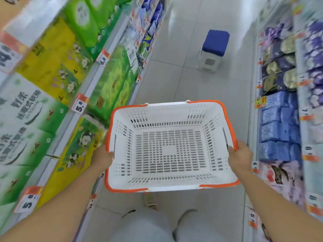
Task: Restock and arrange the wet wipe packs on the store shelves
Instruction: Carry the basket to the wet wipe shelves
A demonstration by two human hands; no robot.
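Here, a white basket (169, 185) with orange handles is gripped at its left and right rims by 2 hands, left (103, 157) and right (240, 154). Nothing is carried inside it. Packs (274, 130) are stacked on the right shelves.

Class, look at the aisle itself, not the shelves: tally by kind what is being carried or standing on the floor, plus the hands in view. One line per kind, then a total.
Hands: 2, the left hand and the right hand, each gripping a side of the basket
Baskets: 1, the white basket with orange handles, nothing inside
Stools: 1, the blue-topped stool on the floor ahead
Total: 4
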